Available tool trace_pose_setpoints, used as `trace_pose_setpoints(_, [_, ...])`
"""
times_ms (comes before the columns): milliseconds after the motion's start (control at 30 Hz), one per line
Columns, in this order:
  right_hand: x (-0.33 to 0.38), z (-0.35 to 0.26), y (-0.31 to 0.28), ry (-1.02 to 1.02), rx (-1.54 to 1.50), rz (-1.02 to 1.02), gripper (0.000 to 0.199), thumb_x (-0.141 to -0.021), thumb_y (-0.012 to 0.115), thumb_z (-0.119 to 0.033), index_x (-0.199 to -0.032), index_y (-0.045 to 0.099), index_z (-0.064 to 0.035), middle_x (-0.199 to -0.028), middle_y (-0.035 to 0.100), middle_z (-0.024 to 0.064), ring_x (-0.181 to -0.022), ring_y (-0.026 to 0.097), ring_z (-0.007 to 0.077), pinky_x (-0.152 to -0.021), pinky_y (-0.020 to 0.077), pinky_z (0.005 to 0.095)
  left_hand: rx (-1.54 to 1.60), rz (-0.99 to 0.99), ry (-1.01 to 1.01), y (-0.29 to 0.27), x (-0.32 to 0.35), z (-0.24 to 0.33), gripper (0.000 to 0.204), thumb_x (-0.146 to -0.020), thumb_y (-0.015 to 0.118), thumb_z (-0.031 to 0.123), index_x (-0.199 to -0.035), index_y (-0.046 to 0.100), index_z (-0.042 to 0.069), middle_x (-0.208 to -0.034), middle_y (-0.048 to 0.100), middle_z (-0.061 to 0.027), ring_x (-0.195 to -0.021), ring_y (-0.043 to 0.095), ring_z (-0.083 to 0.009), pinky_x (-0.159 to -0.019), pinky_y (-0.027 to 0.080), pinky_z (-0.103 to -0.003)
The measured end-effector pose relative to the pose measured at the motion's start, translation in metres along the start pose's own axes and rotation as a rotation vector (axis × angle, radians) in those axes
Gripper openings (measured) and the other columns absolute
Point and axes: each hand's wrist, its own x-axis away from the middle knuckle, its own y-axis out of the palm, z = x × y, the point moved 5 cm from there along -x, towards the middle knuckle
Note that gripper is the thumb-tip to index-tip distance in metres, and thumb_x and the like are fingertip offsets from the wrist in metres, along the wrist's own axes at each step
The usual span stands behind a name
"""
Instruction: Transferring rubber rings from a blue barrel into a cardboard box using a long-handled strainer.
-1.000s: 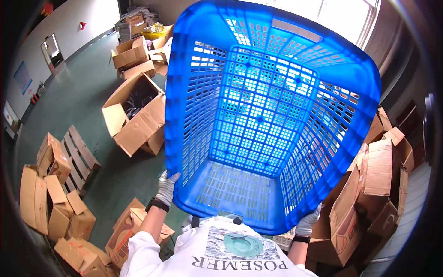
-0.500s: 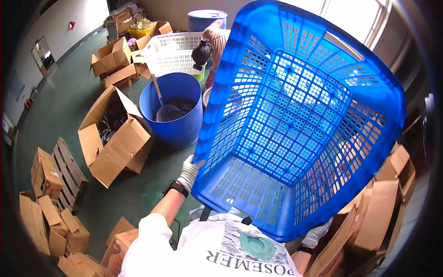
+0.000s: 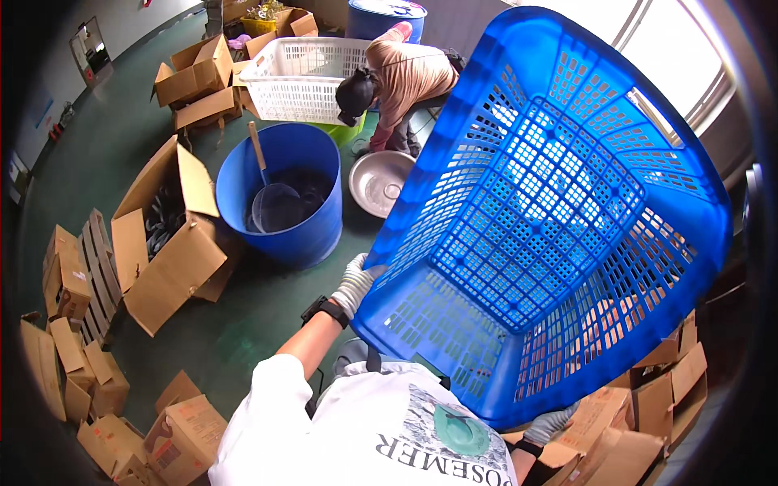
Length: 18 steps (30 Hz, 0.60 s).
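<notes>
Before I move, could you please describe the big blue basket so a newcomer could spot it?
Start at the bright window, upper right; just below it in the view is a tilted blue basket. The left hand holds its lower left edge, the right hand its bottom rim. Unlike the white basket and the solid-walled round blue tub, it is both blue and slotted.

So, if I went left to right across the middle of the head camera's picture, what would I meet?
Small cardboard box → wooden pallet → large open cardboard box → blue tub → metal basin → blue basket.
</notes>
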Motion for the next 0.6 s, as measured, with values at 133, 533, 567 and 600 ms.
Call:
trace_pose_setpoints(133, [-0.012,0.005,0.016,0.119,-0.156,-0.014,0.056,-0.094,0.048,-0.048,-0.131,0.052,-0.0068,-0.131,0.055,0.0084,-0.12,0.048,0.0268,-0.106,0.0351,0.0412,-0.143,0.031,-0.003,0.001,-0.021,0.006,0.03,-0.077,0.075,0.011,-0.104,0.062,0.006,-0.093,0.066,-0.0033,-0.082,0.06,-0.0122,-0.078,0.05,-0.03])
trace_pose_setpoints(533, [-0.01,-0.001,0.021,0.224,-0.249,0.032,0.058,-0.094,0.048,-0.049,-0.134,0.05,-0.0067,-0.137,0.051,0.0089,-0.123,0.046,0.0269,-0.107,0.0337,0.0417,-0.12,0.002,0.032,0.015,-0.025,0.013,0.036,-0.077,0.075,0.007,-0.111,0.062,0.004,-0.101,0.066,-0.0028,-0.088,0.06,-0.0121,-0.085,0.048,-0.029])
trace_pose_setpoints(567, [-0.01,-0.003,0.016,0.189,-0.19,0.013,0.05,-0.096,0.045,-0.043,-0.128,0.053,-0.0046,-0.133,0.053,0.0096,-0.12,0.048,0.0246,-0.105,0.0366,0.04,-0.08,-0.014,0.011,0.017,-0.023,0.015,0.038,-0.078,0.073,0.004,-0.115,0.061,0.003,-0.104,0.066,-0.0039,-0.089,0.061,-0.013,-0.086,0.049,-0.03])
trace_pose_setpoints(600, [-0.013,-0.003,0.014,0.148,-0.138,-0.005,0.044,-0.099,0.041,-0.037,-0.122,0.055,-0.0026,-0.129,0.055,0.0103,-0.116,0.05,0.0224,-0.102,0.0395,0.0383,-0.084,-0.025,0.011,0.018,-0.025,0.016,0.038,-0.078,0.073,0.004,-0.115,0.061,0.003,-0.104,0.066,-0.0039,-0.089,0.061,-0.013,-0.086,0.049,-0.03])
